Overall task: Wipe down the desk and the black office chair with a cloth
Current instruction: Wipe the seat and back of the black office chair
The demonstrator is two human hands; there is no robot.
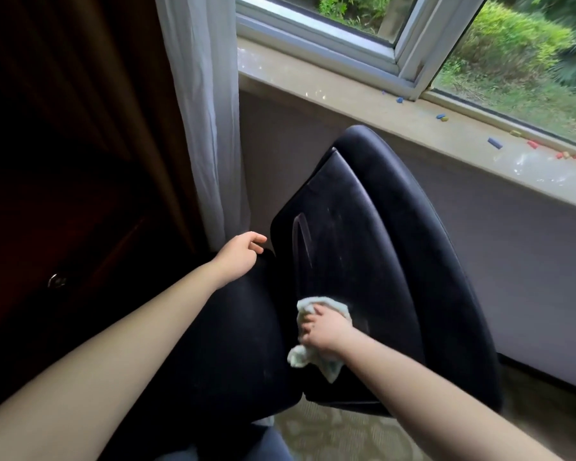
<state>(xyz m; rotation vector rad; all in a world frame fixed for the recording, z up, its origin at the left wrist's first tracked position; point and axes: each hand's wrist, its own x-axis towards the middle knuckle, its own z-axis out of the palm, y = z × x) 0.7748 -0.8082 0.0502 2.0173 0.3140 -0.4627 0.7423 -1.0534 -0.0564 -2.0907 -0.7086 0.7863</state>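
Pale green crumpled cloth (305, 307) is bunched in the closed grip of the right hand (326, 331) and pressed to the black leather office chair (363, 227), low on its panel. Wipe streaks are noted above; dust remains elsewhere. Left hand (241, 252) is curled over the chair's edge. The desk is not identified, so it is judged pending. White curtain (200, 111) and littered window sill (413, 118) crowd the chair.

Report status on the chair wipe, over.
Right hand grips cloth, pressing it on black office chair. Left hand holds chair's edge. Nothing in the way.

Curtain (210, 128) crowds chair (379, 244) left; sill (363, 104) behind; carpet (330, 434) open below.
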